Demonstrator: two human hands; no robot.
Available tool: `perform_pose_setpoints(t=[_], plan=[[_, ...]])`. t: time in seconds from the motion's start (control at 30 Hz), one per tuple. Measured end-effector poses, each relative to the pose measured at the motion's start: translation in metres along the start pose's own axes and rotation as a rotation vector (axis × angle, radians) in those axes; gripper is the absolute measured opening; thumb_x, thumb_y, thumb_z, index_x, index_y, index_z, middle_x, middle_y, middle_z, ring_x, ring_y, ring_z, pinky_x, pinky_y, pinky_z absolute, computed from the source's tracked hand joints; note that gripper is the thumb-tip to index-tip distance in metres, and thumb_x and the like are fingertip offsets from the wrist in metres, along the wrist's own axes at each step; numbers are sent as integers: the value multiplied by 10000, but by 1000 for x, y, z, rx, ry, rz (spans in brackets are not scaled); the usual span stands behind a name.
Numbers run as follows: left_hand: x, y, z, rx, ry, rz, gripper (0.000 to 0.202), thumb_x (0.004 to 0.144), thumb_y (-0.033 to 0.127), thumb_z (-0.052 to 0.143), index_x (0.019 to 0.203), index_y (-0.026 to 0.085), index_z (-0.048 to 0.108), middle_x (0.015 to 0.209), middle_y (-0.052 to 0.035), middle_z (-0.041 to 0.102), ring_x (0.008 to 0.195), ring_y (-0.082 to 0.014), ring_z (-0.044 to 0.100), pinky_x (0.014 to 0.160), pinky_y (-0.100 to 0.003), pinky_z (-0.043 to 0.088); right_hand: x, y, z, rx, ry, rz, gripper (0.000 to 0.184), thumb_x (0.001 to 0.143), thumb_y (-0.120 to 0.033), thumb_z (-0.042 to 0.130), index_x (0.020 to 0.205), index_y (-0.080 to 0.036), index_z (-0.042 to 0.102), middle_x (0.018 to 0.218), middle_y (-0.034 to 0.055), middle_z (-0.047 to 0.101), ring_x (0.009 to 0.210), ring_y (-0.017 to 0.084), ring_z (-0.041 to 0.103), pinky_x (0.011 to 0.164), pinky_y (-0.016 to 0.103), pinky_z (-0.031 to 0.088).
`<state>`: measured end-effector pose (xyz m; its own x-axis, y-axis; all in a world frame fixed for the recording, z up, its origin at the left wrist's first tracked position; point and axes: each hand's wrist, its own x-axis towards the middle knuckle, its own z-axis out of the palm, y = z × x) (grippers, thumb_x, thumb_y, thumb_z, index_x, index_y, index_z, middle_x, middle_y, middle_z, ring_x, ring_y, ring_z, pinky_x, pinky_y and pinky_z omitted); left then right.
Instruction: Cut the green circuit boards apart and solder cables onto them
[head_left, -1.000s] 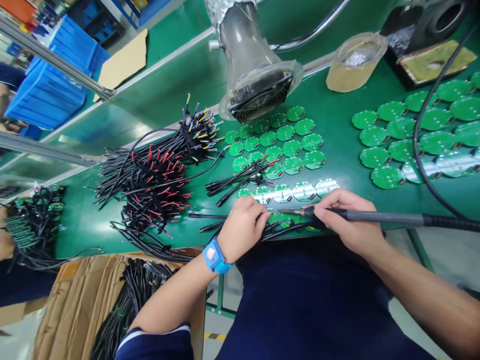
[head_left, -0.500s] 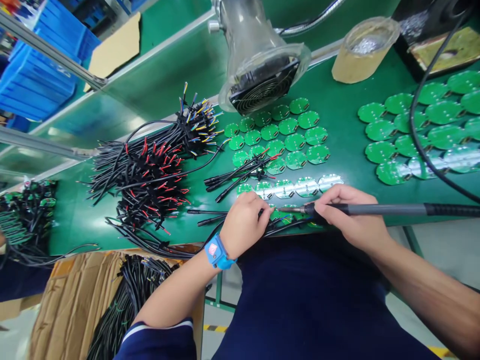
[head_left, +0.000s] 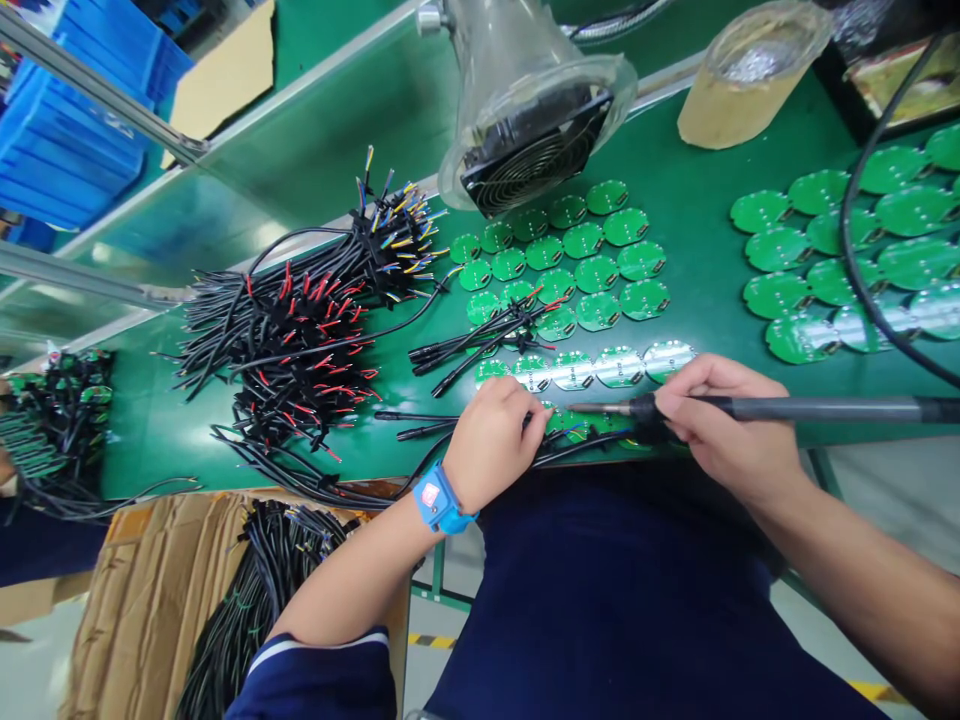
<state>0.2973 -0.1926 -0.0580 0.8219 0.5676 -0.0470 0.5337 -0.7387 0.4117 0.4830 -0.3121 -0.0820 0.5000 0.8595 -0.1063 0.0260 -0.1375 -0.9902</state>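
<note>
My right hand (head_left: pixel 731 425) grips a soldering iron (head_left: pixel 817 409) like a pen. Its metal tip points left, over a round green circuit board (head_left: pixel 576 424) near the table's front edge. Left of the tip, my left hand (head_left: pixel 499 440) is closed, thumb and fingers pinched together at that board. What sits in the pinch is hidden. A blue wrist strap (head_left: pixel 441 500) is on my left wrist. Black cables (head_left: pixel 581 450) with thin coloured wire ends lie across the front of the board. Short cables with red ends (head_left: pixel 487 335) rest on boards just behind my left hand.
Rows of green boards (head_left: pixel 622 228) cover the table's middle, with more boards (head_left: pixel 847 235) at right. Bundled black cables (head_left: pixel 292 340) lie at left. A fume fan (head_left: pixel 536 150) hangs behind. The iron's cord (head_left: pixel 847 230) loops at right, near a tan container (head_left: pixel 724 105).
My right hand and the soldering iron have moved right, drawing the tip slightly away from my left fingers. My left hand stays pinched in nearly the same place. The camera view has shifted slightly.
</note>
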Motion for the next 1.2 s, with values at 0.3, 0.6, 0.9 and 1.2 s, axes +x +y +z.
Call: perform_pose_setpoints(t=[0.3, 0.6, 0.9, 1.2], plan=[[-4, -7, 1, 16, 25, 148, 190, 891, 251, 455, 845, 151, 610, 826, -60, 555, 826, -167, 491, 760, -310, 433, 4, -4, 0, -55, -72, -32, 112, 767, -196, 602, 662, -185, 567, 559, -23, 527, 472, 80, 440, 459, 239, 333], [2, 1, -10, 265, -100, 271, 247, 899, 217, 408, 797, 146, 621, 793, -73, 537, 794, -184, 460, 719, -310, 434, 5, -7, 1, -125, -99, -85, 107, 743, -187, 604, 642, -195, 571, 552, -33, 524, 467, 83, 446, 477, 236, 373], [9, 11, -16, 327, -175, 235, 271, 895, 213, 403, 723, 138, 599, 790, -81, 527, 774, -186, 469, 715, -323, 440, 6, -6, 1, -130, -93, -83, 123, 743, -249, 614, 638, -205, 567, 520, -32, 512, 443, 87, 436, 440, 232, 362], [14, 18, -19, 409, -204, 244, 233, 871, 190, 451, 687, 135, 583, 754, -78, 516, 763, -200, 479, 698, -331, 440, 1, -3, 1, -87, -102, -93, 95, 717, -225, 643, 655, -206, 574, 623, -2, 592, 541, 121, 530, 490, 248, 393]])
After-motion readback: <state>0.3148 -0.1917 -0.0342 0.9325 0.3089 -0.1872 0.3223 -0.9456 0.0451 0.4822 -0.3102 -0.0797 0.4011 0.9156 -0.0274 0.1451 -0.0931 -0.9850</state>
